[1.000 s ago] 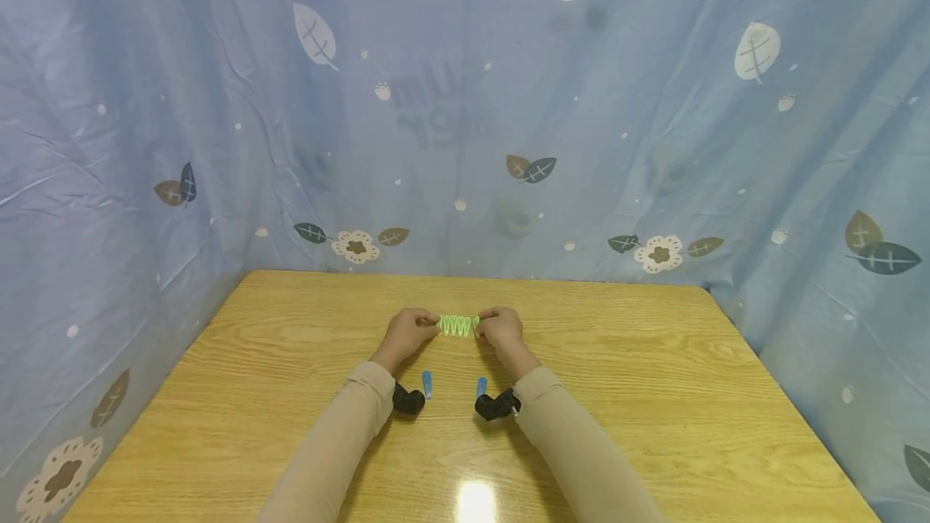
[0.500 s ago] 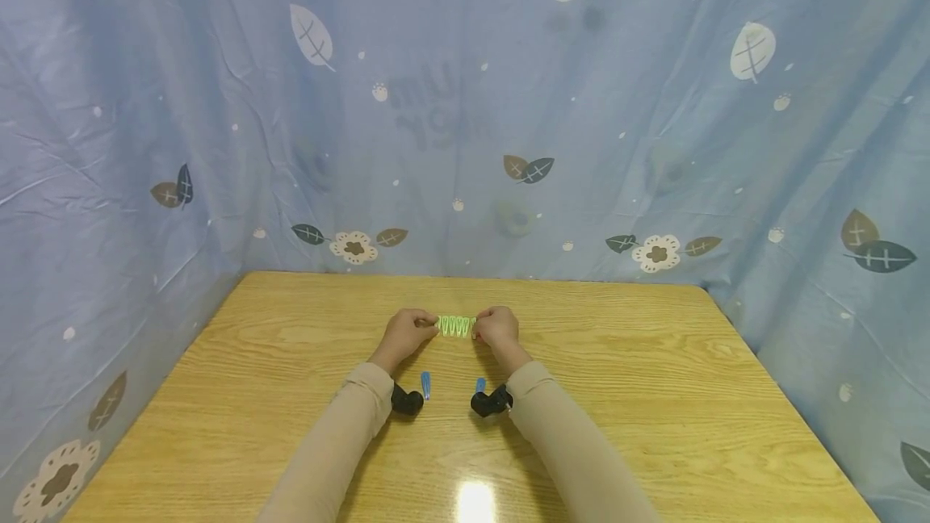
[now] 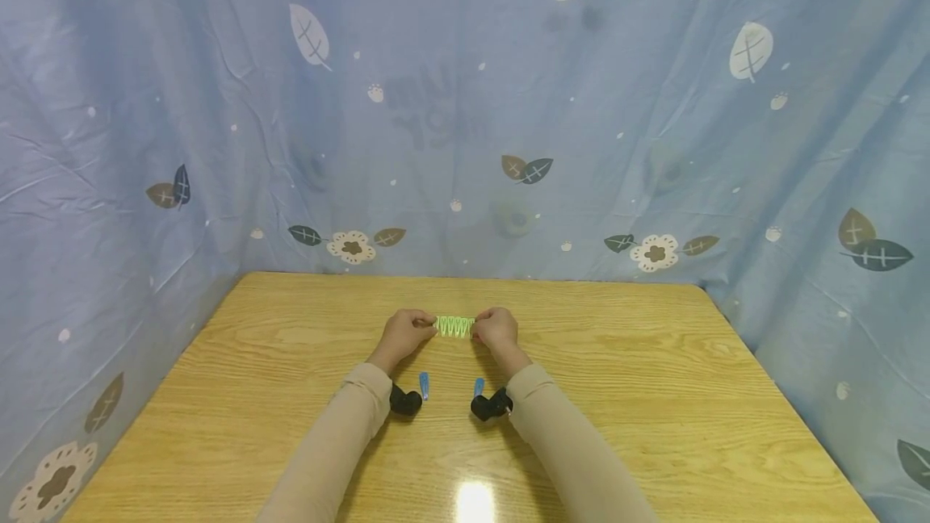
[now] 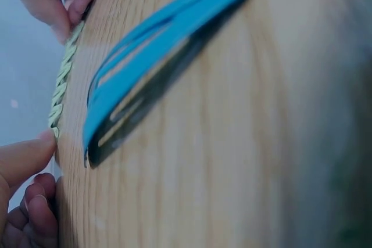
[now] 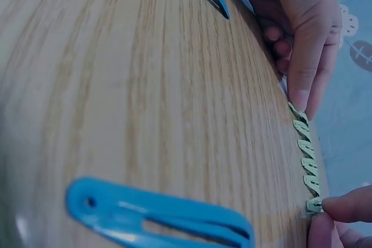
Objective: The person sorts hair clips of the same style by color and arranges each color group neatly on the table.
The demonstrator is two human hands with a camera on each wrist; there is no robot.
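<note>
Apparently pinching green clips (image 3: 454,327) at both row ends with left hand (image 3: 402,335), right hand (image 3: 498,330), in narrow grip, probably to steady line on table (image 3: 617,394). Nearer, apart: blue clips (image 3: 425,385), perhaps to leave space.

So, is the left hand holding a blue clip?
No, the left hand pinches the left end of the green clip row.

Two blue hair clips (image 3: 425,385) on wood-grain table (image 3: 690,394); blue curtain (image 3: 421,6) behind, printed with leaves (image 3: 537,171), flowers (image 3: 655,253)

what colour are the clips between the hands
The clips are light green, clearest in the right wrist view.
</note>
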